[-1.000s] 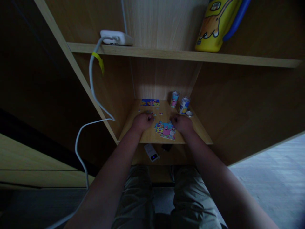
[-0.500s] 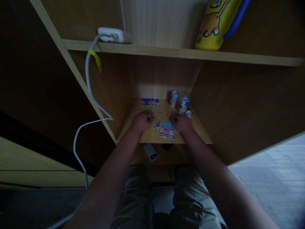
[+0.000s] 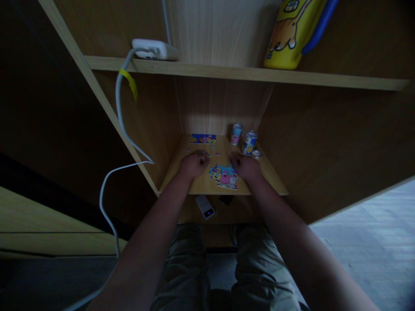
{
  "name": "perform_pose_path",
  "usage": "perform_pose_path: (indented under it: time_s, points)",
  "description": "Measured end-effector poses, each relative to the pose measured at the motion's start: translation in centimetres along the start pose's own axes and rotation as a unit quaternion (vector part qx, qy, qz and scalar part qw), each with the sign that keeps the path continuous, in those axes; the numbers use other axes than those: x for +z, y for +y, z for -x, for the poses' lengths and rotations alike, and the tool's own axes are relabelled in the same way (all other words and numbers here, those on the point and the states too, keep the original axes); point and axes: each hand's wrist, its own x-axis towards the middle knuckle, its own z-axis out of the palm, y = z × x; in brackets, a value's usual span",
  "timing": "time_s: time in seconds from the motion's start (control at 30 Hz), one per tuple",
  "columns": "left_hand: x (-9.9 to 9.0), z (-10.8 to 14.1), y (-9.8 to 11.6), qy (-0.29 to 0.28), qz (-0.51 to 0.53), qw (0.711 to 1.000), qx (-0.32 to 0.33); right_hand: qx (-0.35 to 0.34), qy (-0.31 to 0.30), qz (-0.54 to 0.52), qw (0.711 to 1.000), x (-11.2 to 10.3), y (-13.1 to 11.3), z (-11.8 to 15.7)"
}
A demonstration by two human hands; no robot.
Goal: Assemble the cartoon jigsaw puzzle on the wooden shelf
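Note:
A partly joined jigsaw puzzle [image 3: 224, 176] with bright cartoon figures lies near the shelf's front edge, between my hands. My left hand [image 3: 192, 166] rests closed to its left, beside several loose puzzle pieces [image 3: 209, 154]. Its fingers curl inward, and anything in them is hidden. At the puzzle's upper right edge, my right hand [image 3: 248, 167] is closed too, fingertips low and near the joined pieces. Whether a piece sits in those fingers is too dark to make out. Farther back lies a flat cartoon picture [image 3: 203, 138] with a blue background.
Two small cartoon-printed cans [image 3: 236, 134] [image 3: 249, 142] stand at the back right, with a round lid [image 3: 256, 153] by the nearer one. Above, a shelf board [image 3: 227, 72] carries a white charger [image 3: 155, 49] with a hanging cable and a yellow mug [image 3: 285, 39]. A white device [image 3: 205, 206] lies below.

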Motion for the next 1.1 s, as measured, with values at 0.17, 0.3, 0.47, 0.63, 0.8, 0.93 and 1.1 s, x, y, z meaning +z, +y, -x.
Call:
perform_pose_path:
  time_s: [0.17, 0.3, 0.47, 0.63, 0.8, 0.93, 1.1]
  points:
    - [-0.26, 0.19, 0.21, 0.004, -0.007, 1.0, 0.006, -0.001, -0.001, 0.01, 1.0, -0.01, 0.02, 0.01]
    - [-0.45, 0.3, 0.41, -0.003, -0.011, 1.0, -0.001, 0.0, 0.0, 0.007, 1.0, 0.04, 0.02, 0.0]
    - [-0.39, 0.23, 0.39, 0.002, -0.015, 1.0, 0.003, 0.001, 0.006, 0.009, 1.0, 0.14, 0.08, 0.02]
    - [-0.07, 0.05, 0.12, 0.006, -0.016, 1.0, 0.002, -0.003, 0.012, 0.005, 1.0, 0.22, 0.11, 0.0]
    - [0.1, -0.07, -0.13, 0.006, -0.012, 1.0, 0.007, -0.004, 0.015, -0.001, 1.0, 0.33, 0.16, -0.05]
    - [0.07, -0.06, -0.09, 0.007, -0.006, 1.0, 0.005, -0.004, 0.012, 0.001, 1.0, 0.4, 0.2, -0.11]
    - [0.11, -0.09, -0.07, 0.008, -0.002, 1.0, 0.005, 0.004, 0.014, 0.0, 1.0, 0.37, 0.15, -0.1]
